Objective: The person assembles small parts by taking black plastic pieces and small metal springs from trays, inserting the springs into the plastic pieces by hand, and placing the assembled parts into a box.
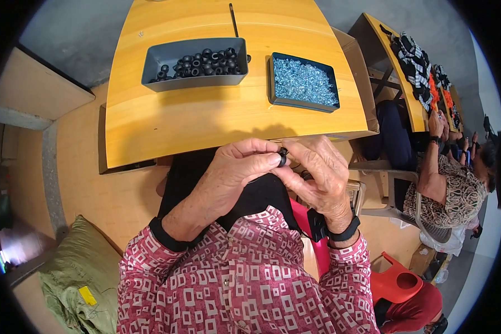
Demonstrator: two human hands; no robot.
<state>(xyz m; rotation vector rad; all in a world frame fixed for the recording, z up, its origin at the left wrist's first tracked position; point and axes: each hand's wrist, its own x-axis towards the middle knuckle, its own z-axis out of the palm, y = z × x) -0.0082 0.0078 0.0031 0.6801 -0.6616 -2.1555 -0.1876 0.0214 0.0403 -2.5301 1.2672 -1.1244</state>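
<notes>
Just off the table's near edge, both my hands meet at a small round black part [283, 157]. Thumb and fingertips of my left hand [236, 167] pinch it from the left. My right hand [320, 172] closes its fingertips on the same part from the right; whether a second tiny piece sits between them cannot be made out. Beyond my hands, a grey bin [195, 83] holds many similar black round parts, some showing a hole. To its right, a dark tray [303, 106] is full of small clear bluish pieces.
The bins stand on a yellow wooden table [183, 119] with a dark thin rod [233, 21] at its far side. A green sack [80, 273] lies at lower left. On the right sit a red plastic stool [395, 281] and a co-worker [448, 189] beside another table with striped fabric [414, 61].
</notes>
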